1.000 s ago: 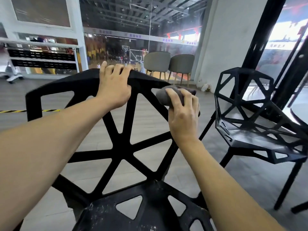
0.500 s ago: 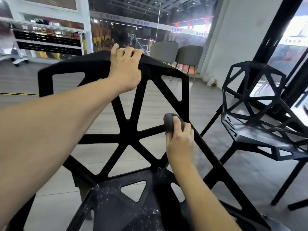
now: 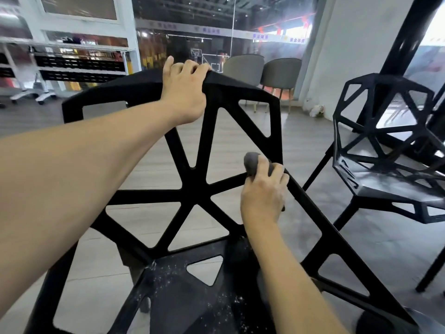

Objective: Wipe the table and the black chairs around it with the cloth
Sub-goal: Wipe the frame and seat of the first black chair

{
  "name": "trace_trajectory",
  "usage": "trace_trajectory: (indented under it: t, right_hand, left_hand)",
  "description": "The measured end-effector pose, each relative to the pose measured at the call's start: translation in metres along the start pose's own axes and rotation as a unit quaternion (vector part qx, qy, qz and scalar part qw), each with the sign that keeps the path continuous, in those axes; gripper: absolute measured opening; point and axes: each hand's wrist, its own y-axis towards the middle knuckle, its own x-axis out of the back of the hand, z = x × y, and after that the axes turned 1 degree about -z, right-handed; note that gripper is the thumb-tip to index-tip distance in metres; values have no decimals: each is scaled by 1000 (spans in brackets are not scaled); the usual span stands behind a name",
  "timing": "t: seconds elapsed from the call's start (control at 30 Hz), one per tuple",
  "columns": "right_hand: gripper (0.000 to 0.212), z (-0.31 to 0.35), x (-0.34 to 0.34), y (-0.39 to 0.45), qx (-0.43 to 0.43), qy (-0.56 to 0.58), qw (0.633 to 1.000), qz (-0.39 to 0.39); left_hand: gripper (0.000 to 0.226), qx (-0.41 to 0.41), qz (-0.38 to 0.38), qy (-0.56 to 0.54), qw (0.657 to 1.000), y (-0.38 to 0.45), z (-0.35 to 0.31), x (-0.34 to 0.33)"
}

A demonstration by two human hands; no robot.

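While the left hand (image 3: 184, 92) grips the black chair (image 3: 192, 186), the right hand (image 3: 263, 197) presses the cloth (image 3: 251, 162) on it.

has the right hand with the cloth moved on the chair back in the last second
Yes. The right hand with the cloth went from the chair back's top corner down its right edge to mid-height.

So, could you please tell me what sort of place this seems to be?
Probably a lounge or café corner of an indoor sports hall: a basketball hoop shows behind the glass wall, with black chairs and grey upholstered chairs on the wood-look floor.
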Motion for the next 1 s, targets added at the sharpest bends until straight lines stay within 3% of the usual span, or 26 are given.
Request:
trace_trajectory:
  t: [0.13,0.2,0.33,0.47,0.63,0.77,0.9,1.0]
  right_hand:
    - [45,42,-5,-40,113,53,988,92]
    - [46,47,-5,-48,91,96,980,147]
    - [46,41,-3,-37,94,71,976,185]
    - [47,49,1,-40,66,95,973,200]
    - [45,52,15,-39,69,168,966,182]
    - [43,77,14,-27,134,232,960,84]
    - [45,95,-3,-48,87,259,953,131]
    - [46,89,9,-69,107,296,930,189]
  left_hand:
    - [61,-1,29,12,999,1,-3,3]
    - [61,-17,40,-1,999,-2,-1,8]
    - [62,-62,41,-57,996,-43,20,29]
    - [65,79,-43,-110,990,-176,50,40]
    - [62,351,-2,-184,918,-336,60,59]
    - [35,326,-13,-194,925,-376,49,54]
    - [36,326,-23,-196,925,-374,42,53]
    - [39,345,-3,-217,913,-374,39,56]
